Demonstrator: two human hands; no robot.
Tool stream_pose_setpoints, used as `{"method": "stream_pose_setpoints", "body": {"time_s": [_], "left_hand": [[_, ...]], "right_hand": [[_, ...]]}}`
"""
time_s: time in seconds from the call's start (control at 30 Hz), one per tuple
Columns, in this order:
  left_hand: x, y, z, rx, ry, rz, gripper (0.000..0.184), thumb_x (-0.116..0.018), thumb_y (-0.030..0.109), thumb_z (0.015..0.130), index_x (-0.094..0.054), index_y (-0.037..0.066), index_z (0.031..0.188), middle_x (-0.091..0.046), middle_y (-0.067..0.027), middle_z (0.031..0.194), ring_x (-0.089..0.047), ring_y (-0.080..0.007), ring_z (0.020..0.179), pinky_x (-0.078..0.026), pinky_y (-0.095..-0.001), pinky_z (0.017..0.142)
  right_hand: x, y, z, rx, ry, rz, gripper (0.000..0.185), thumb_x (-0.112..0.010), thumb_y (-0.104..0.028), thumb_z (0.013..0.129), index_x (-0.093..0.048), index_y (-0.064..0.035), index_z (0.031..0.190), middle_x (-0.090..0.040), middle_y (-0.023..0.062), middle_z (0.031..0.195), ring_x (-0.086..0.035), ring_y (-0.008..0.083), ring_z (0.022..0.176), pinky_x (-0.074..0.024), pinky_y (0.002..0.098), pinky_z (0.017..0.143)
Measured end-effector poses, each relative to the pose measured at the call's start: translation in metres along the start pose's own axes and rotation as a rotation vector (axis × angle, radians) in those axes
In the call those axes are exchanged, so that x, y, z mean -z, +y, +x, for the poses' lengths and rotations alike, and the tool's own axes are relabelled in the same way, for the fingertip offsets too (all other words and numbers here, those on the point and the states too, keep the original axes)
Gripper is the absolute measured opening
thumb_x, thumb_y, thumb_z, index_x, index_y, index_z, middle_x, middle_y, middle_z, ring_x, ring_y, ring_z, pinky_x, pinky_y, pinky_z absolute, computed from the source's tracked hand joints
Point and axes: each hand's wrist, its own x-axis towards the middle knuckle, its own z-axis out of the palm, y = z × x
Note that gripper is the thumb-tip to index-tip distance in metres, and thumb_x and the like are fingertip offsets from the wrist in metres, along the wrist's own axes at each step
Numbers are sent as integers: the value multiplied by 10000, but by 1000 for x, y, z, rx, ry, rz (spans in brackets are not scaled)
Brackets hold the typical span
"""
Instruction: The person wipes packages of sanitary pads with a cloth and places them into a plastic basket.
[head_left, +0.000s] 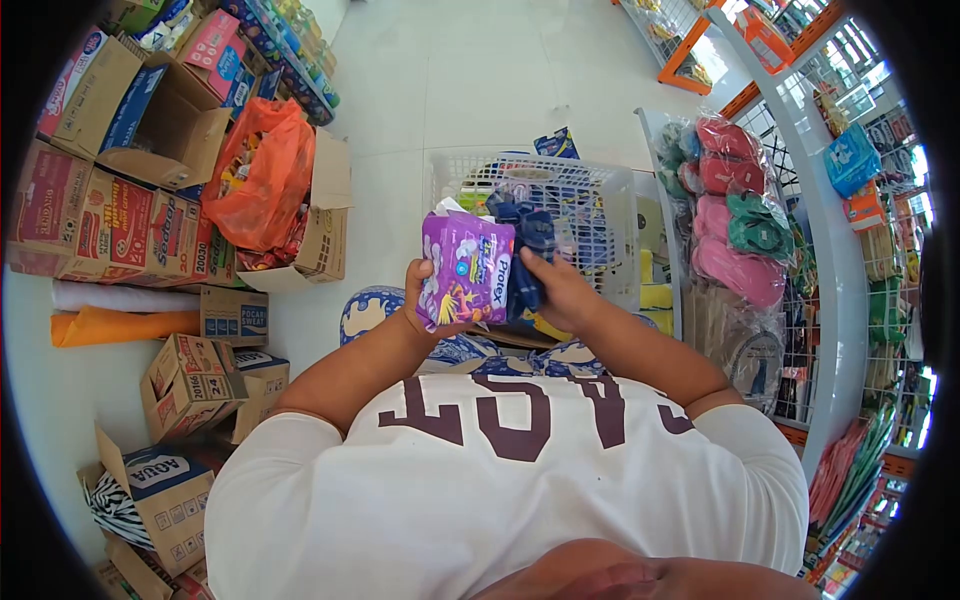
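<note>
My left hand (422, 292) grips the left side of a purple pack of sanitary pads (466, 268), with its thumb on the near face. The pack is upright, with "Protex" lettering along its right edge. My right hand (563, 293) is closed on a dark blue bundle (530, 225) right beside the pack. Its shape resembles strapped sandals, but I cannot make it out for sure. Just beyond both hands stands a white plastic basket (605, 172) with packaged goods inside, partly covered by what I hold.
Cardboard boxes (190, 385) are stacked along the left. An orange plastic bag (265, 170) sits in an open carton. At the right, a shelf (655, 150) holds bagged sandals (735, 250) in red, pink and green. A blue pack (557, 143) lies at the basket's far rim.
</note>
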Motion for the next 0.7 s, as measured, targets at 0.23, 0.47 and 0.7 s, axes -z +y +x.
{"method": "stream_pose_setpoints", "body": {"time_s": [0.23,0.47,0.7], "left_hand": [[-9,21,6,219,80,421,848,-745,178,669,-367,44,1417,-568,-189,1252,-629,-328,1076,-531,-438,928],[2,13,10,39,276,603,864,-673,69,760,-232,109,1502,-541,-127,1261,-621,-242,1082,-524,-381,921],[-9,10,0,139,228,936,859,-746,74,763,-287,74,1489,-541,-78,1271,-543,-167,1139,-433,-303,992]], "right_hand": [[10,-30,-6,-208,-11,247,286,-632,-86,888,-568,-31,1161,-676,88,1033,-687,182,835,-574,320,726],[9,-62,-11,664,291,-395,421,-644,24,818,-540,-12,1224,-633,80,1097,-622,149,956,-529,311,832],[-2,-46,-26,882,-308,-1232,656,-683,29,674,-560,-114,1303,-557,107,1328,-542,311,1117,-432,362,961]]}}
